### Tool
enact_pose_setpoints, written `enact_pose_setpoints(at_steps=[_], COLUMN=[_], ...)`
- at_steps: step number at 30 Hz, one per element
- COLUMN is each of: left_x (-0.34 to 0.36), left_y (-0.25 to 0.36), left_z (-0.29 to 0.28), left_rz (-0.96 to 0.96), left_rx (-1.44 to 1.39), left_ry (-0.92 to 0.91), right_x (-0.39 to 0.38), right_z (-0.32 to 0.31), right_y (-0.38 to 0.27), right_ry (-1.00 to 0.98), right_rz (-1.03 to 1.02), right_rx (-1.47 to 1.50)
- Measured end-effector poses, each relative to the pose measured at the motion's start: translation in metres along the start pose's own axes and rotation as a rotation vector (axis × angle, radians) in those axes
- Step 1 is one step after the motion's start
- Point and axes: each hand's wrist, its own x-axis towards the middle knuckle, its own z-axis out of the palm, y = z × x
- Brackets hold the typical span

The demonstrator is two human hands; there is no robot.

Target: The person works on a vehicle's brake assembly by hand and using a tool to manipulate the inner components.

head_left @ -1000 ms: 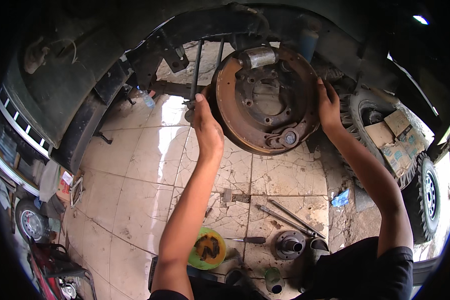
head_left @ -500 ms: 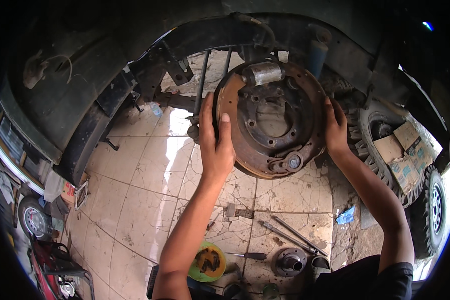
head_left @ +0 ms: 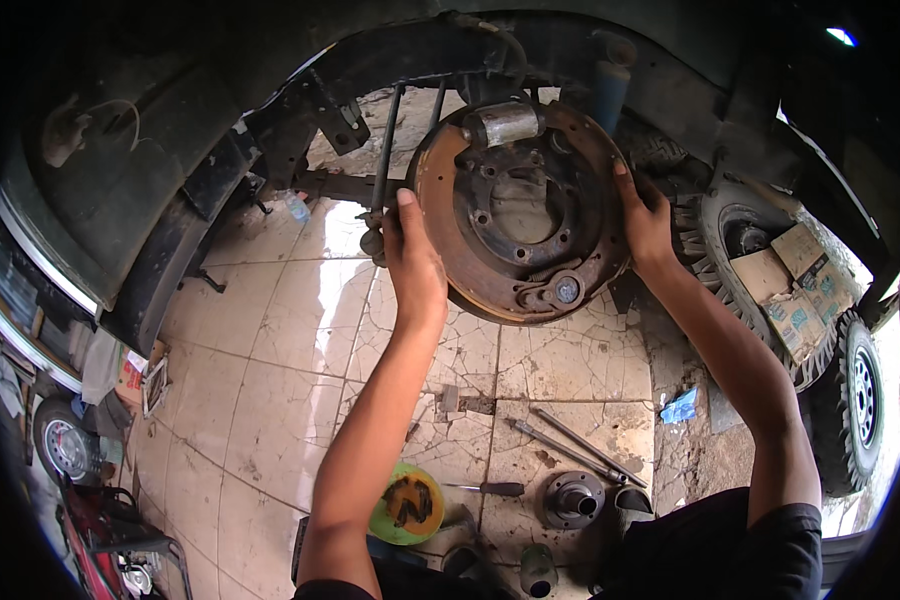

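A round, rusty drum brake assembly (head_left: 435,200) is held up in front of me beneath the dark vehicle body. A silvery wheel cylinder (head_left: 505,124) sits at its top between the curved brake shoes, and a round adjuster (head_left: 567,289) shows at its lower right. My left hand (head_left: 416,265) is closed on the left rim, thumb upward, its other fingers mostly hidden. On the opposite rim, my right hand (head_left: 647,225) is closed, with its fingers on the edge. The plate's back is out of sight.
On the cracked tiles lie a green bowl (head_left: 407,505) of grease, a screwdriver (head_left: 500,489), a flanged hub (head_left: 573,499) and long metal bars (head_left: 570,450). Big tyres (head_left: 855,400) and cardboard (head_left: 795,290) stand right. A dark rod (head_left: 388,150) and blue shock absorber (head_left: 611,95) hang behind the assembly.
The view has shifted slightly, so everything appears higher and further left. My left hand's fingers have slipped further behind the rim, while the right hand keeps its hold.
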Motion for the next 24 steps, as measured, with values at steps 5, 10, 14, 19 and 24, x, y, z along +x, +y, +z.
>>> enact_pose_setpoints(at_steps=[5, 10, 14, 19, 24], left_x=[0.006, 0.002, -0.009, -0.011, -0.007], left_y=[-0.004, -0.009, -0.003, 0.005, -0.002], left_z=[0.002, -0.009, -0.01, -0.01, -0.009], left_rz=[-0.16, -0.23, -0.248, -0.235, -0.283], left_rx=[-0.117, -0.252, -0.253, -0.229, -0.238], left_ry=[0.037, 0.048, 0.006, -0.025, -0.021], right_x=[-0.004, -0.024, -0.036, -0.048, -0.056], right_z=[-0.003, -0.002, -0.014, -0.018, -0.019], right_y=[-0.015, -0.034, -0.029, -0.044, -0.047], right_ry=[0.054, 0.022, 0.014, -0.028, -0.006], right_rz=[-0.049, -0.092, -0.119, -0.162, -0.181], right_rx=[-0.044, -0.021, -0.091, -0.144, -0.191])
